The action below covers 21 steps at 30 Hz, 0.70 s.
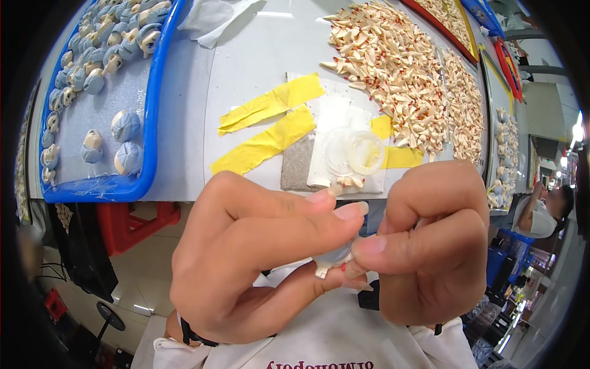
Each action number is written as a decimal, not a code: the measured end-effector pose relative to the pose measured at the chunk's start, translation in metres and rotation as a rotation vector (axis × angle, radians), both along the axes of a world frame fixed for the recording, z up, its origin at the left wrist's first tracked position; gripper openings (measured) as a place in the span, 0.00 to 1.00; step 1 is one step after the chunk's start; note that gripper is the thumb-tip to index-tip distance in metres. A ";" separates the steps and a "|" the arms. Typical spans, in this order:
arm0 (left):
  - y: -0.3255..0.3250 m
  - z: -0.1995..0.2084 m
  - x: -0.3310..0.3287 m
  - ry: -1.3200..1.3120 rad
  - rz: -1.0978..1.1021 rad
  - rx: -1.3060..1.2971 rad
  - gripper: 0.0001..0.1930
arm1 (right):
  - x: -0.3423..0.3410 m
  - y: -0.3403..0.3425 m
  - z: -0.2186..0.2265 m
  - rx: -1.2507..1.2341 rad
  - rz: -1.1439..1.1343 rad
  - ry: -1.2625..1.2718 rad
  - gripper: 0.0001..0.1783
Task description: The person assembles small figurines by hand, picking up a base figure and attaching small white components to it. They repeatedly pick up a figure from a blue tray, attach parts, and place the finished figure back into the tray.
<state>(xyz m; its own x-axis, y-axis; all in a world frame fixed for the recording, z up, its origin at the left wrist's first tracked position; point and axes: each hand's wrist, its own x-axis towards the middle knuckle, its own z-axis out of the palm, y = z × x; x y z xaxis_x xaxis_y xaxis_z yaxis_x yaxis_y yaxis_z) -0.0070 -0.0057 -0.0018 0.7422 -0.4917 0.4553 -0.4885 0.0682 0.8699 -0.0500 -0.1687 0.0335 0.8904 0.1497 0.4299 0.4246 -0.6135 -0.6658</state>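
Close to my chest, both hands meet over a small pale-blue and cream doll part (332, 257), mostly hidden by fingers. My left hand (246, 258) is closed around it, thumb and fingers pinching from both sides. Pinched close against the same part, my right hand (430, 246) has thumb and forefinger together. A tiny red tip shows by its fingertips, but whether that belongs to a separate piece I cannot tell. Just beyond my fingers, a clear round plastic cup (367, 154) stands on a white pad (329, 126), with a few cream pieces (351, 182) beside it.
A blue tray (147, 123) of blue-haired doll heads (92, 67) stands at the left. A big heap of small cream pieces with red tips (393, 67) covers the table's right. Yellow tape strips (264, 141) lie mid-table. A red stool (132, 227) is below the tray; another person (544, 209) sits far right.
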 end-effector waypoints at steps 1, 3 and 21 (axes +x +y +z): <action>0.000 0.002 -0.001 -0.021 0.026 0.012 0.22 | 0.001 0.000 -0.001 -0.003 0.006 -0.011 0.15; 0.000 0.000 0.000 -0.028 0.039 0.016 0.21 | 0.003 0.000 -0.002 0.000 0.017 -0.015 0.15; 0.011 -0.013 0.004 0.310 0.223 -0.095 0.22 | 0.046 -0.088 -0.002 -0.411 -0.252 0.272 0.08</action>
